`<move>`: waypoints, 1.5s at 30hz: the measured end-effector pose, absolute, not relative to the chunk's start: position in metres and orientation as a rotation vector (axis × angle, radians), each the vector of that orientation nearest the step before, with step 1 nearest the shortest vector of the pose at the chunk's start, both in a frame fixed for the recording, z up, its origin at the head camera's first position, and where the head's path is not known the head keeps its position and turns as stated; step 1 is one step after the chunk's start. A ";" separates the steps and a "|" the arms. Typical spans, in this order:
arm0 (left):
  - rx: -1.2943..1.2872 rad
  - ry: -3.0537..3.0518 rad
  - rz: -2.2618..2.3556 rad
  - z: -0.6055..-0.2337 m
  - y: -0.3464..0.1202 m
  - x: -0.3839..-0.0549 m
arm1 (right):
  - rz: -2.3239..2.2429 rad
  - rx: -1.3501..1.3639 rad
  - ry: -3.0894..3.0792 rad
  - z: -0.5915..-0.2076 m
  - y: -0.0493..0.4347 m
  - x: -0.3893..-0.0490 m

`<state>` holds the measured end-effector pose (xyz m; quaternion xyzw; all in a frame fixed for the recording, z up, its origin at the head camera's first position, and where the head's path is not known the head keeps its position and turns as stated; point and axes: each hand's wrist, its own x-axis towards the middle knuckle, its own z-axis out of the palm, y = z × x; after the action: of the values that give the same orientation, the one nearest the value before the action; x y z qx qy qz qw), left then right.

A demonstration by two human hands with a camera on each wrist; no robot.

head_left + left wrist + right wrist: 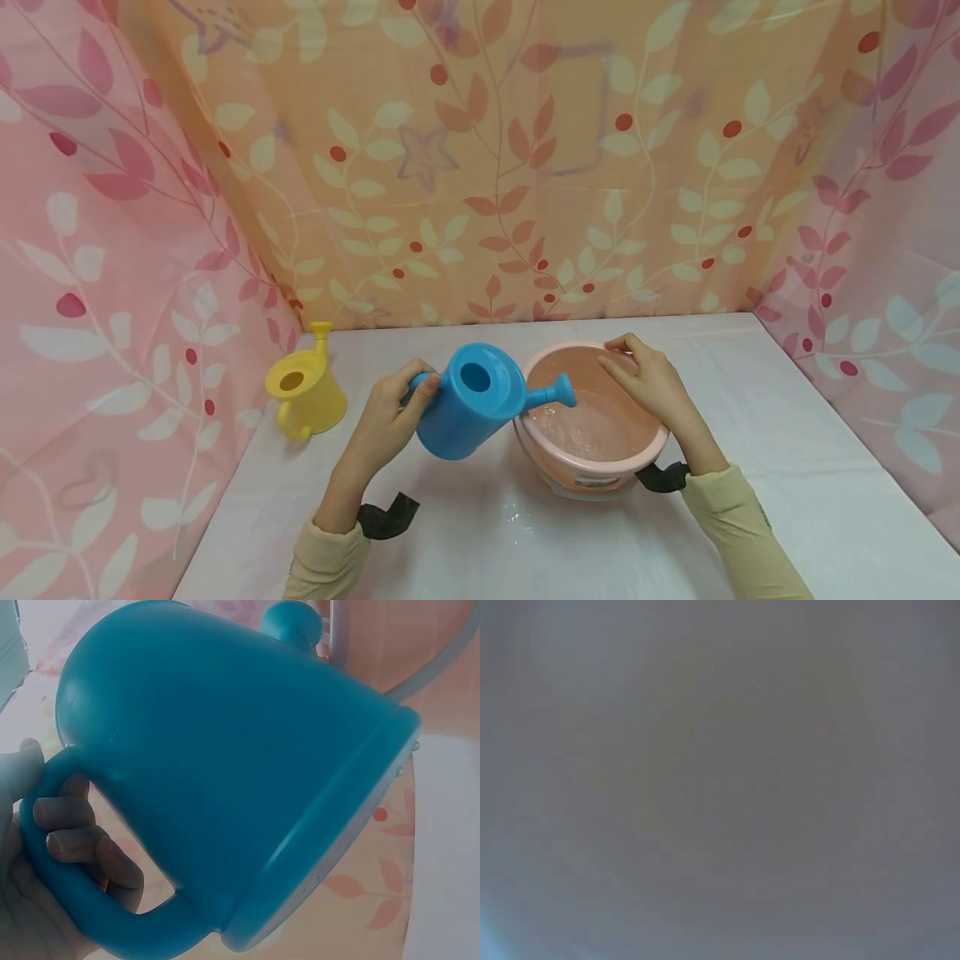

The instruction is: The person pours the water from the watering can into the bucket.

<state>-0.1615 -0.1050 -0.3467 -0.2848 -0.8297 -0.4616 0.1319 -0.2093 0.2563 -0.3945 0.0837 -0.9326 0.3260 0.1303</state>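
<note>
A blue watering can (468, 404) tilts to the right, clear of the table, its spout over the near-left part of a pink basin (592, 462). My left hand (393, 412) grips the can by its handle; in the left wrist view the fingers (71, 825) curl through the handle loop. Water (581, 421) lies in the basin, bubbly and rippled below the spout head. My right hand (648, 379) holds the basin's far right rim, with fingers over the edge and a digit reaching inside. The right wrist view is only a grey blur.
A yellow watering can (309, 396) stands upright at the table's left edge, its spout pointing to the back. Water drops (517, 518) lie on the white table (480, 550) in front of the basin. Patterned cloth walls (495, 167) enclose the back and both sides.
</note>
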 end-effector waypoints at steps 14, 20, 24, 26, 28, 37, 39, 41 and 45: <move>-0.815 -2.437 -1.357 -0.346 -0.105 -0.161 | 0.956 0.257 -2.708 -0.393 0.256 -0.208; -0.822 -2.432 -1.369 -0.346 -0.106 -0.162 | 0.952 0.264 -2.714 -0.393 0.257 -0.208; -0.822 -2.432 -1.375 -0.345 -0.106 -0.162 | 0.948 0.272 -2.710 -0.393 0.257 -0.207; -0.823 -2.431 -1.373 -0.345 -0.106 -0.162 | 0.950 0.268 -2.709 -0.393 0.257 -0.207; -0.822 -2.433 -1.370 -0.345 -0.105 -0.162 | 0.949 0.272 -2.705 -0.393 0.257 -0.207; -0.780 -2.432 -1.377 -0.345 -0.104 -0.162 | 0.956 0.263 -2.712 -0.393 0.256 -0.207; -0.788 -2.435 -1.369 -0.345 -0.104 -0.161 | 0.958 0.262 -2.714 -0.392 0.256 -0.207; -0.799 -2.439 -1.362 -0.344 -0.105 -0.161 | 0.961 0.264 -2.714 -0.392 0.256 -0.207; -0.809 -2.444 -1.354 -0.343 -0.105 -0.160 | 0.961 0.261 -2.712 -0.392 0.256 -0.207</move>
<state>-0.1602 -0.1053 -0.3434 -0.2763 -0.8346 -0.4622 0.1162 -0.2067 0.2563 -0.3920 0.0897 -0.9312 0.3300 0.1258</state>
